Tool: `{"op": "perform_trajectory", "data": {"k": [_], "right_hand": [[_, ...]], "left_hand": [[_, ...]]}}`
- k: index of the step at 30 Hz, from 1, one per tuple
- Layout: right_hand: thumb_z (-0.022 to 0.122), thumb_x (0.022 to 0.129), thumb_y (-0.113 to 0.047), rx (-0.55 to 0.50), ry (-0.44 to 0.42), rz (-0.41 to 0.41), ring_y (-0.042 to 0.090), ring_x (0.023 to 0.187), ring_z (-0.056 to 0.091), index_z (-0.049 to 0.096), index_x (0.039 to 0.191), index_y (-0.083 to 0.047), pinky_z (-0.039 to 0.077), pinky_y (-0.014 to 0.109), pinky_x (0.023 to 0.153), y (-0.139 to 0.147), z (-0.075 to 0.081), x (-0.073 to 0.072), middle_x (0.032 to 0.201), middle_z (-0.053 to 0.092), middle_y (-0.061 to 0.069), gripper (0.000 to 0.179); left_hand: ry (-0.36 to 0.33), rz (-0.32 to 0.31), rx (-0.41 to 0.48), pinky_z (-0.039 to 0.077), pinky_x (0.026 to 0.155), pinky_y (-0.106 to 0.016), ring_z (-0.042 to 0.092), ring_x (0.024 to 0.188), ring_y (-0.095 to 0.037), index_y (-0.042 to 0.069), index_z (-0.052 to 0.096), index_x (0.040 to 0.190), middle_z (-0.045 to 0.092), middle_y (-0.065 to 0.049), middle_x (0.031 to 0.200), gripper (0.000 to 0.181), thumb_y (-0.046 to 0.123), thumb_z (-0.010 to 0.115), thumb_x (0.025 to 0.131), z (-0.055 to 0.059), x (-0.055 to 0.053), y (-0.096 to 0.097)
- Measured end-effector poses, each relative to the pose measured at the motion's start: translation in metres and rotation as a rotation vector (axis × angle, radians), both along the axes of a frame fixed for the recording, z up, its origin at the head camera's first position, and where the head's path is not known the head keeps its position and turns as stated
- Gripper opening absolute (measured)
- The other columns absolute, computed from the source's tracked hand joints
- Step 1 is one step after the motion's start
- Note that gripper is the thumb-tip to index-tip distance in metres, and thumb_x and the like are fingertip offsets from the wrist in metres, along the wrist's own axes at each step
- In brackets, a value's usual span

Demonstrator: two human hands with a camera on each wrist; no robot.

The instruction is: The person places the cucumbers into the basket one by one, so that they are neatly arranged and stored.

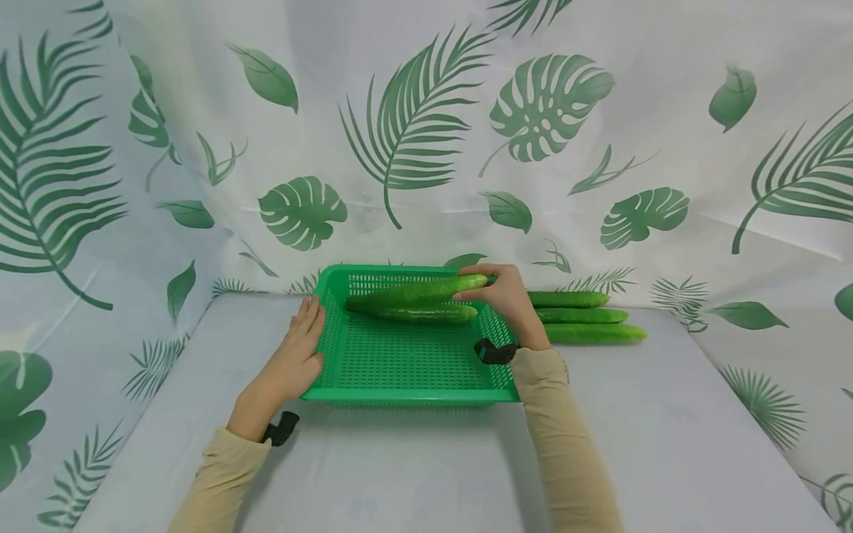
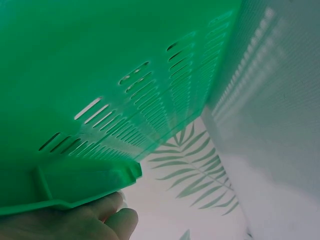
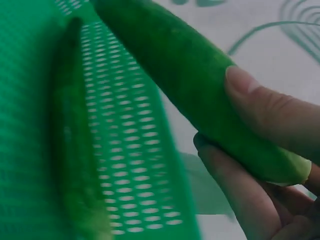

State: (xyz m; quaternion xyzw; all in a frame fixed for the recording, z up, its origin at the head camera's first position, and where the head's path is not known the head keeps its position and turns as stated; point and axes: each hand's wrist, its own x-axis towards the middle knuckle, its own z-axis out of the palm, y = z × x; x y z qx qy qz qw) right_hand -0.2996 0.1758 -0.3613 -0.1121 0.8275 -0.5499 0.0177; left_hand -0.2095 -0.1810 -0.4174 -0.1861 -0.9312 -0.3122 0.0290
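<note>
My right hand [image 1: 504,302] pinches one end of a cucumber [image 1: 416,293] between thumb and fingers. The cucumber slants over the back part of a green plastic basket [image 1: 409,395], its far end low near the left wall. Beneath it, a second cucumber [image 1: 429,316] lies in the basket, also visible in the right wrist view [image 3: 75,135]. Along the basket's left side, my left hand [image 1: 298,355] rests with its fingers extended against the rim. The left wrist view shows the slotted outer wall [image 2: 150,105] with fingers [image 2: 122,222] touching below the rim.
Three more cucumbers [image 1: 586,316] lie side by side on the white tabletop [image 1: 413,474], just right of the basket. A leaf-printed sheet [image 1: 426,133] rises behind the table and along both sides. Dark wrist straps [image 1: 494,352] sit at the sleeves.
</note>
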Motion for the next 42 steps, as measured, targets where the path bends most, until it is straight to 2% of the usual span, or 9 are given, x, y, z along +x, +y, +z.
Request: {"op": "perform_trajectory", "data": {"k": [3, 6, 11, 18, 22, 27, 32, 37, 42], "right_hand": [[0.082, 0.081, -0.008, 0.032, -0.038, -0.012, 0.036, 0.138, 0.038, 0.068, 0.126, -0.002, 0.041, 0.055, 0.102, -0.01, -0.012, -0.003, 0.149, 0.045, 0.017, 0.048], [0.081, 0.08, -0.007, 0.067, -0.07, -0.023, 0.037, 0.142, 0.032, 0.068, 0.126, -0.001, 0.04, 0.054, 0.105, -0.017, -0.019, -0.005, 0.149, 0.045, 0.018, 0.048], [0.082, 0.079, -0.005, 0.153, -0.115, -0.06, 0.039, 0.138, 0.038, 0.07, 0.124, -0.003, 0.044, 0.053, 0.103, -0.023, -0.028, -0.007, 0.148, 0.045, 0.019, 0.047], [0.084, 0.076, -0.003, 0.317, -0.151, -0.091, 0.04, 0.121, 0.054, 0.073, 0.117, -0.002, 0.051, 0.051, 0.093, -0.023, -0.039, -0.014, 0.133, 0.059, 0.02, 0.042], [0.083, 0.077, -0.004, 0.4, -0.194, -0.099, 0.039, 0.113, 0.059, 0.072, 0.117, -0.002, 0.052, 0.049, 0.09, -0.025, -0.041, -0.014, 0.127, 0.062, 0.021, 0.042], [0.081, 0.08, -0.002, 0.441, -0.211, -0.11, 0.038, 0.107, 0.062, 0.072, 0.115, -0.001, 0.054, 0.048, 0.088, -0.024, -0.041, -0.01, 0.122, 0.064, 0.021, 0.037], [0.077, 0.083, -0.002, 0.457, -0.162, -0.112, 0.04, 0.108, 0.061, 0.072, 0.114, 0.001, 0.054, 0.048, 0.086, -0.021, -0.029, -0.006, 0.12, 0.064, 0.022, 0.031], [0.074, 0.086, -0.002, 0.443, -0.085, -0.086, 0.042, 0.11, 0.059, 0.069, 0.118, 0.005, 0.053, 0.047, 0.086, -0.012, -0.008, 0.001, 0.12, 0.063, 0.025, 0.034], [0.072, 0.089, -0.005, 0.408, -0.052, -0.081, 0.041, 0.109, 0.058, 0.068, 0.119, 0.004, 0.052, 0.046, 0.087, 0.01, 0.015, 0.005, 0.119, 0.063, 0.025, 0.032]], "left_hand": [[-0.001, -0.002, 0.003, 0.002, 0.119, -0.056, -0.011, 0.15, -0.034, -0.013, 0.011, 0.153, -0.004, -0.022, 0.164, 0.069, -0.002, 0.034, 0.088, 0.0, 0.0, 0.001], [-0.006, -0.003, 0.012, 0.001, 0.119, -0.056, -0.011, 0.15, -0.036, -0.013, 0.011, 0.152, -0.004, -0.022, 0.164, 0.07, -0.003, 0.035, 0.088, 0.0, 0.001, 0.001], [-0.012, -0.004, 0.008, 0.001, 0.119, -0.055, -0.011, 0.15, -0.037, -0.013, 0.011, 0.153, -0.004, -0.022, 0.164, 0.07, -0.004, 0.035, 0.088, -0.001, 0.0, 0.0], [-0.022, -0.005, 0.005, 0.0, 0.119, -0.055, -0.014, 0.15, -0.032, -0.012, 0.009, 0.153, -0.006, -0.022, 0.164, 0.07, -0.003, 0.033, 0.088, 0.0, -0.001, 0.0], [-0.017, -0.006, 0.003, 0.001, 0.119, -0.056, -0.014, 0.15, -0.033, -0.013, 0.009, 0.153, -0.006, -0.022, 0.163, 0.07, -0.003, 0.033, 0.088, -0.001, -0.001, 0.0], [-0.006, -0.005, 0.01, 0.001, 0.119, -0.056, -0.012, 0.15, -0.035, -0.013, 0.01, 0.152, -0.005, -0.023, 0.163, 0.07, -0.003, 0.034, 0.087, -0.001, 0.001, 0.001], [-0.004, 0.002, 0.004, 0.002, 0.119, -0.056, -0.011, 0.15, -0.036, -0.014, 0.012, 0.152, -0.003, -0.023, 0.163, 0.07, -0.004, 0.035, 0.086, 0.0, 0.001, 0.001], [0.006, 0.006, -0.003, 0.003, 0.119, -0.057, -0.01, 0.15, -0.036, -0.013, 0.012, 0.152, -0.002, -0.023, 0.163, 0.07, -0.004, 0.035, 0.086, -0.001, 0.0, 0.002], [0.002, 0.002, 0.002, 0.002, 0.118, -0.057, -0.011, 0.15, -0.035, -0.013, 0.012, 0.152, -0.003, -0.023, 0.163, 0.07, -0.004, 0.034, 0.087, -0.001, 0.0, 0.002]]}}
